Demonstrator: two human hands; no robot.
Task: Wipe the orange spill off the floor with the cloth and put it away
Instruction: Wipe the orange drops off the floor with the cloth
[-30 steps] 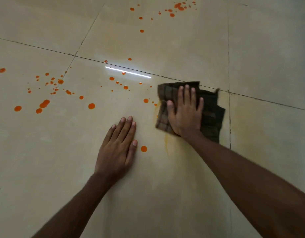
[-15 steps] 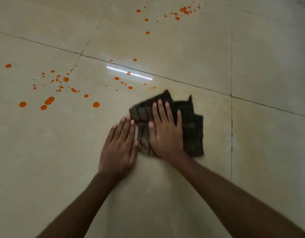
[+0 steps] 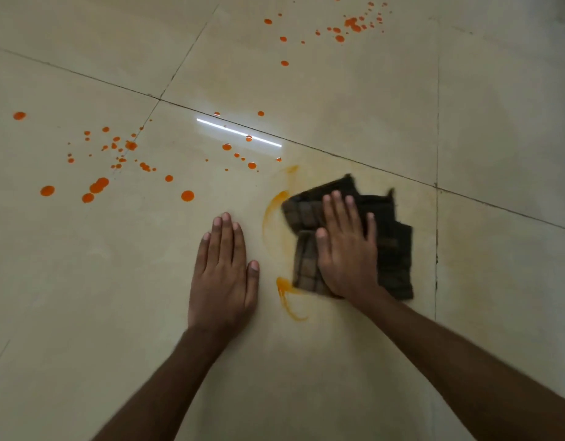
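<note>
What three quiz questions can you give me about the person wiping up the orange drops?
1. True or false: the left hand rests flat on the glossy beige tiled floor, apart from the dark checked cloth.
2. Which hand presses the cloth? A: left. B: right.
3. Fill the gap: the curved smears beside the cloth are coloured ____.
Key: 1 true; 2 B, the right hand; 3 orange.
</note>
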